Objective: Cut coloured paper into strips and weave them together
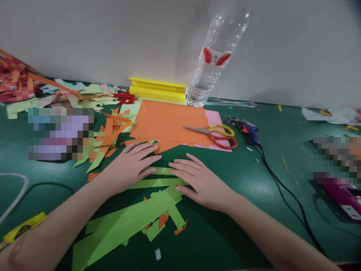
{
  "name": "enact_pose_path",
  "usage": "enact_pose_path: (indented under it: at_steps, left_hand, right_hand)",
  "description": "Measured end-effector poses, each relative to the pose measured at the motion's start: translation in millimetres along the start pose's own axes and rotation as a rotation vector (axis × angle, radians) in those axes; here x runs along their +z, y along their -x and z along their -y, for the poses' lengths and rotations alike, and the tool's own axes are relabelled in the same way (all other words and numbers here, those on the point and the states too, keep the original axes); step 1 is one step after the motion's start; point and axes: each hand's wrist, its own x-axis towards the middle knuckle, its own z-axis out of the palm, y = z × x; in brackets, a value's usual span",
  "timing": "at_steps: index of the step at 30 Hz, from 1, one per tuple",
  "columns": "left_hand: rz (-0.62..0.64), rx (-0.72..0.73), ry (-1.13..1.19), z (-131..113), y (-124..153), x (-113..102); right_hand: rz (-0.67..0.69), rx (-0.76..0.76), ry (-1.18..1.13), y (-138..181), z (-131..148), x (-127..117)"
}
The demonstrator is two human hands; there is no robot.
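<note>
My left hand (134, 164) lies with fingers stretched out, its fingertips beside an orange paper scrap (169, 145). Opposite it, my right hand (199, 178) is also spread, with its fingers over the right ends of the green paper strips (160, 183). A narrower green strip (161, 171) runs between the two hands. Closer to me is a pile of green paper pieces (118, 222) with small orange bits among them. Beyond the hands, scissors (222, 136) with one yellow and one red handle rest on orange paper sheets (166, 120), with pink paper (216, 119) partly underneath.
A blue glue gun (248, 128) with a black cord lies to the right. A plastic bottle (207, 71) leans against the wall by a folded yellow piece (158, 90). Paper scraps (105, 139) and red woven paper pieces (17, 81) lie left. Blurred objects (60, 133) flank the table.
</note>
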Motion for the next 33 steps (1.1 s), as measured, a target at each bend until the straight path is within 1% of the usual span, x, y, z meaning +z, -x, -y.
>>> enact_pose_path:
  at_steps: [6, 12, 20, 26, 33]
  left_hand:
    - [-0.040, 0.016, 0.020, -1.4, -1.5, -2.6]
    - [-0.029, 0.045, -0.029, -1.0, -0.5, -2.3]
    - [-0.017, 0.037, -0.007, -0.3, -2.2, -4.3]
    - [0.011, -0.013, -0.003, -2.7, -0.2, -1.9]
    - [-0.001, 0.002, -0.042, -1.5, -1.1, -1.1]
  right_hand:
    - [-0.002, -0.005, 0.005, -0.5, -0.6, 0.0]
    - [0.020, -0.003, 0.009, -1.1, 0.2, -0.7]
    - [0.014, -0.001, 0.019, -0.4, 1.4, -0.4]
    - [0.013, -0.005, 0.015, -0.7, 1.5, 0.0]
    - [0.033, 0.002, 0.014, -0.9, 2.0, -0.7]
